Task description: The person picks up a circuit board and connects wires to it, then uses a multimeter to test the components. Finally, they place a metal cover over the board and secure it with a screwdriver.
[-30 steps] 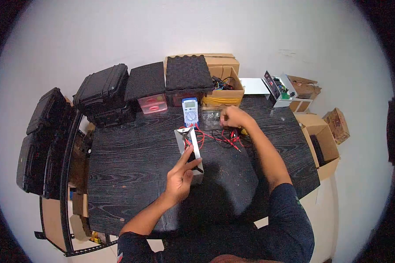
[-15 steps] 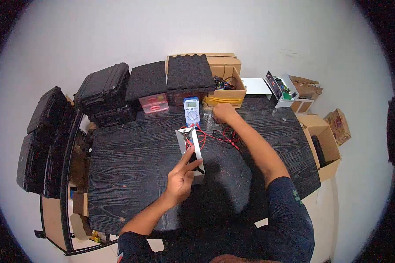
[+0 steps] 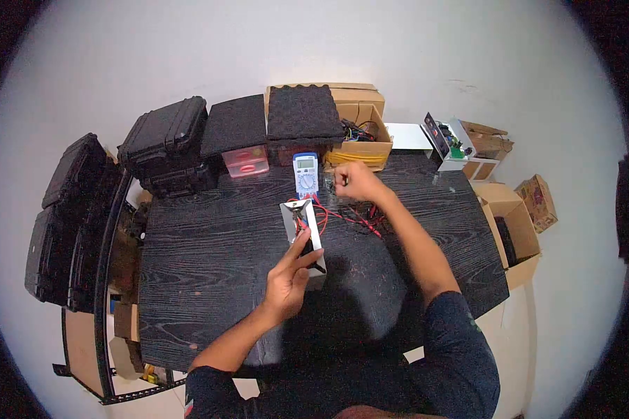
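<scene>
My left hand (image 3: 285, 288) is at a narrow white open-topped box (image 3: 315, 241) with red, blue and dark wires (image 3: 302, 222) inside. Its two stretched fingers straddle the box, one tip by the wires and the other over the right wall. Beyond the box lies a blue-and-white multimeter (image 3: 306, 174), its red lead (image 3: 323, 218) plugged in at the bottom. My right hand (image 3: 358, 183) is closed just right of the multimeter, above a small clear plastic bag (image 3: 330, 192); what its fingers hold, if anything, I cannot make out. Red and black leads (image 3: 367, 222) are tangled below my right wrist.
Black hard cases (image 3: 164, 133) stand at the left. Along the back are foam-topped plastic drawers (image 3: 246, 162), a cardboard box with cables (image 3: 360, 151), and a white unit with a green circuit board (image 3: 456, 150). An open carton (image 3: 524, 248) sits beyond the right edge of the dark table (image 3: 203, 272).
My right hand has shifted slightly left, closer to the multimeter, with its fingers curled. My left hand stays at the white box.
</scene>
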Demonstrator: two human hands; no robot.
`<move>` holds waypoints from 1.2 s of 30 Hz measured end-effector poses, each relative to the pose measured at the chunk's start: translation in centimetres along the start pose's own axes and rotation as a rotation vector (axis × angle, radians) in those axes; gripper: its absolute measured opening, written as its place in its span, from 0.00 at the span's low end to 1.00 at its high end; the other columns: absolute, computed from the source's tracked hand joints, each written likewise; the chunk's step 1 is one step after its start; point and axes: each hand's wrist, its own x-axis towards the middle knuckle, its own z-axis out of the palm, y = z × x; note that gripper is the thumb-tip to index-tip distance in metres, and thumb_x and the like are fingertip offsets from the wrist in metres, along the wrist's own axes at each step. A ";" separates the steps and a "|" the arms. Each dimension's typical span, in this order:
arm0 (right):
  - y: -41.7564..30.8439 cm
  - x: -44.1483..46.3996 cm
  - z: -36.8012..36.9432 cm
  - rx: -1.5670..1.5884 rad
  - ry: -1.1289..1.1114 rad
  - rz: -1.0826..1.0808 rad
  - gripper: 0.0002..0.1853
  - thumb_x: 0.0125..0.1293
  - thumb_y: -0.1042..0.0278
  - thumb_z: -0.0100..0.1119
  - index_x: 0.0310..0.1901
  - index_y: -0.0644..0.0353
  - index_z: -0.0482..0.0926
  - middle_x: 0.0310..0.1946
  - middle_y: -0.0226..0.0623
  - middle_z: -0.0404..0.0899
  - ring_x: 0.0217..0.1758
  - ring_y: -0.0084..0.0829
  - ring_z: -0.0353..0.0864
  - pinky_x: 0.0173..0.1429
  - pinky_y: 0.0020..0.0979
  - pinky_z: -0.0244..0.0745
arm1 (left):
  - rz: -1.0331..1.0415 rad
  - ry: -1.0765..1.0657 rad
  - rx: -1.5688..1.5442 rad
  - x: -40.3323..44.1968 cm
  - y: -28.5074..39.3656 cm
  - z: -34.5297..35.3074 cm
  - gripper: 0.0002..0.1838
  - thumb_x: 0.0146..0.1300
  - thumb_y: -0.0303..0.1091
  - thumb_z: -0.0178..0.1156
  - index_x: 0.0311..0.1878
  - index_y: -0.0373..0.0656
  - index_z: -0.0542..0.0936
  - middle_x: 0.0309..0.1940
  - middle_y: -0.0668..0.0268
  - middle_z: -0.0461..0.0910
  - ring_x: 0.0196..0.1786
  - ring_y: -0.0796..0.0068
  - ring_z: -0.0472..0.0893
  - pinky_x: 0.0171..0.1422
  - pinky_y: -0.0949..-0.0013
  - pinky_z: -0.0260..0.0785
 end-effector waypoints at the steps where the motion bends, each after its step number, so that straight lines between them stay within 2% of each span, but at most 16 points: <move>1: -1.7 -1.4 0.7 0.181 0.067 -0.074 0.07 0.53 0.74 0.72 0.29 0.61 0.81 0.33 0.36 0.88 0.35 0.30 0.85 0.41 0.34 0.79 | -0.006 0.004 -0.025 0.0 0.1 0.1 0.25 0.84 0.42 0.47 0.64 0.28 0.81 0.81 0.49 0.64 0.83 0.51 0.62 0.83 0.57 0.56; 2: -3.4 -2.9 1.5 0.361 0.134 -0.150 0.07 0.54 0.75 0.72 0.29 0.61 0.80 0.32 0.34 0.87 0.34 0.26 0.84 0.40 0.31 0.78 | -0.010 0.009 -0.050 0.0 0.1 0.2 0.25 0.84 0.42 0.47 0.64 0.28 0.81 0.81 0.49 0.64 0.83 0.51 0.62 0.83 0.57 0.56; 4: -6.6 -6.1 3.6 0.476 0.122 -0.198 0.07 0.56 0.77 0.73 0.31 0.60 0.81 0.31 0.30 0.86 0.34 0.17 0.80 0.38 0.26 0.75 | -0.012 0.016 -0.045 0.0 0.0 0.3 0.26 0.84 0.42 0.47 0.65 0.28 0.81 0.80 0.48 0.64 0.83 0.51 0.62 0.83 0.58 0.57; 6: -10.3 -9.4 5.0 0.520 0.123 -0.063 0.07 0.57 0.77 0.74 0.35 0.59 0.83 0.31 0.28 0.85 0.34 0.15 0.79 0.38 0.24 0.75 | 0.005 0.015 -0.005 0.0 0.0 0.1 0.26 0.84 0.42 0.46 0.65 0.28 0.80 0.80 0.47 0.64 0.82 0.52 0.63 0.81 0.58 0.59; 8: -11.2 -11.7 6.9 0.581 0.218 -0.025 0.08 0.58 0.79 0.75 0.38 0.60 0.85 0.32 0.27 0.84 0.34 0.15 0.78 0.38 0.23 0.75 | 0.043 0.008 0.066 0.0 0.0 -0.1 0.26 0.83 0.42 0.45 0.64 0.27 0.80 0.80 0.47 0.65 0.80 0.52 0.67 0.79 0.58 0.63; 9: -11.6 -12.6 7.0 0.670 0.226 -0.071 0.09 0.59 0.80 0.75 0.40 0.61 0.85 0.35 0.29 0.86 0.36 0.16 0.81 0.41 0.23 0.78 | 0.019 0.006 0.054 0.0 0.2 -0.1 0.26 0.83 0.41 0.45 0.64 0.27 0.81 0.80 0.46 0.65 0.79 0.52 0.69 0.78 0.58 0.65; 12: -12.2 -14.1 8.6 0.610 0.371 -0.069 0.10 0.59 0.81 0.75 0.41 0.63 0.85 0.39 0.31 0.88 0.41 0.17 0.85 0.46 0.25 0.82 | -0.012 0.010 0.042 0.1 0.9 -0.1 0.25 0.82 0.39 0.44 0.62 0.27 0.81 0.79 0.43 0.65 0.75 0.52 0.74 0.74 0.59 0.70; 14: -12.5 -14.6 8.6 0.632 0.355 0.002 0.11 0.60 0.82 0.75 0.43 0.64 0.85 0.42 0.33 0.89 0.44 0.19 0.87 0.50 0.25 0.83 | 0.024 0.023 0.066 0.2 1.1 0.0 0.24 0.81 0.37 0.43 0.61 0.27 0.82 0.78 0.42 0.65 0.73 0.52 0.77 0.72 0.59 0.72; 16: -12.8 -14.7 8.5 0.639 0.362 0.006 0.12 0.61 0.82 0.74 0.45 0.64 0.84 0.42 0.33 0.89 0.45 0.19 0.87 0.51 0.24 0.84 | 0.075 0.019 0.106 0.4 0.9 -0.1 0.24 0.81 0.36 0.44 0.61 0.27 0.82 0.78 0.40 0.65 0.74 0.51 0.76 0.72 0.59 0.72; 19: -12.6 -14.7 9.3 0.835 0.360 0.057 0.13 0.63 0.82 0.73 0.47 0.63 0.81 0.41 0.33 0.88 0.45 0.20 0.87 0.51 0.25 0.84 | 0.110 0.028 0.114 0.3 0.6 -0.1 0.23 0.80 0.35 0.44 0.61 0.27 0.81 0.78 0.39 0.65 0.74 0.50 0.76 0.72 0.59 0.71; 25: -12.2 -14.7 9.6 0.779 0.396 -0.041 0.15 0.64 0.83 0.71 0.48 0.62 0.77 0.41 0.33 0.87 0.45 0.19 0.87 0.51 0.25 0.84 | 0.077 0.021 0.040 0.3 1.0 0.0 0.23 0.81 0.36 0.45 0.61 0.26 0.81 0.78 0.38 0.64 0.75 0.50 0.75 0.72 0.59 0.71; 28: -12.2 -14.7 9.8 0.849 0.401 0.048 0.15 0.61 0.82 0.73 0.47 0.62 0.80 0.41 0.31 0.87 0.44 0.18 0.86 0.52 0.25 0.84 | 0.094 0.025 0.055 0.2 0.7 0.0 0.24 0.82 0.37 0.45 0.61 0.25 0.81 0.78 0.39 0.64 0.75 0.50 0.74 0.72 0.59 0.71; 31: -11.9 -14.8 10.1 0.852 0.390 0.043 0.15 0.61 0.82 0.74 0.47 0.61 0.80 0.41 0.31 0.87 0.42 0.17 0.86 0.49 0.24 0.84 | 0.096 0.030 0.068 0.3 0.7 0.0 0.24 0.82 0.38 0.45 0.61 0.25 0.81 0.78 0.39 0.64 0.76 0.49 0.73 0.72 0.59 0.71; 36: -11.5 -14.8 9.8 0.733 0.348 -0.016 0.16 0.64 0.84 0.72 0.48 0.63 0.76 0.39 0.32 0.86 0.46 0.20 0.87 0.52 0.25 0.84 | 0.115 0.031 0.086 0.3 0.4 -0.1 0.25 0.82 0.39 0.45 0.61 0.26 0.82 0.78 0.38 0.64 0.77 0.47 0.72 0.74 0.58 0.70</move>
